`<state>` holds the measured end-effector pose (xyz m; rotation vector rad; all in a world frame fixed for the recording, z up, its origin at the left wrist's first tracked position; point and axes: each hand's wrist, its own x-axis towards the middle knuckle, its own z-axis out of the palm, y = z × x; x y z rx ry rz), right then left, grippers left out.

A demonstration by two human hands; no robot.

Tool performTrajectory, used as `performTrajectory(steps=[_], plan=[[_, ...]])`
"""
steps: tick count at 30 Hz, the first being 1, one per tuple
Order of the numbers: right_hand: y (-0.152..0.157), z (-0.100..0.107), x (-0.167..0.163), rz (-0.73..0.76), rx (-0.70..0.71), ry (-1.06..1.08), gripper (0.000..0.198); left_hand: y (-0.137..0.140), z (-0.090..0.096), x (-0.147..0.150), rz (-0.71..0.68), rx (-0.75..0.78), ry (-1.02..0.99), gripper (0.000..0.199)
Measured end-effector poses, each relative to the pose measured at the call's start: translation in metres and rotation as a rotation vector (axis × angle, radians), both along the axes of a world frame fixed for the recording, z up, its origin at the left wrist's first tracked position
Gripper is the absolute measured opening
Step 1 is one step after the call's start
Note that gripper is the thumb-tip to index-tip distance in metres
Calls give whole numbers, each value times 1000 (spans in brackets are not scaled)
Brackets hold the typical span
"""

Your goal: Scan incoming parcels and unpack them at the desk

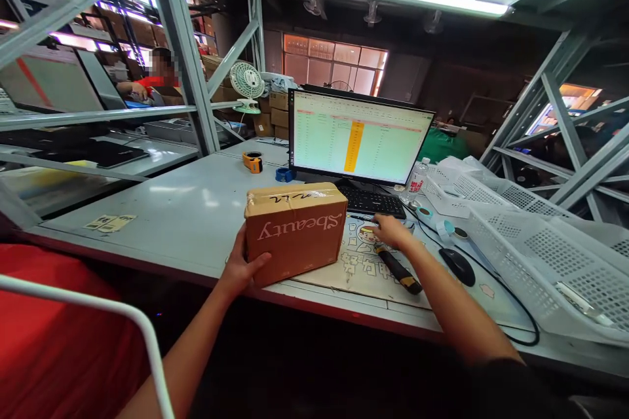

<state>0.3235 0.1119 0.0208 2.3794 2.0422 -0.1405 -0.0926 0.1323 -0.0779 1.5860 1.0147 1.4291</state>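
Observation:
A brown cardboard box [295, 245] printed "Sbeauty" stands on the table's front edge, its taped top marked with black writing. My left hand [243, 265] grips its lower left side, thumb across the front and the other fingers hidden behind. To the right, my right hand [392, 232] is low over the illustrated mat [356, 272], its fingers bent together. A slim dark object [361, 217] lies by those fingertips; whether they hold it is unclear. Just below that hand rests a black-and-yellow handled tool [399, 270], which looks like a utility knife.
A monitor [361, 137] and keyboard [376, 200] stand behind the box. An orange tape measure [253, 162] and blue tape roll [284, 174] sit farther left. White baskets [545, 268], a mouse [457, 266] and its cable line the right. A person [160, 78] is beyond the frame.

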Motion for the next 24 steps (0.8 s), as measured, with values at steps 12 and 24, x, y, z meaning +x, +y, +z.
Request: performTrajectory(steps=[12,24], plan=[[-102,-63,15,-9,227,197,55,-42,155,-11,91,531,907,104],[-136,80,-64,319,162,700,72,-91,171,55,183,539,1317,98]])
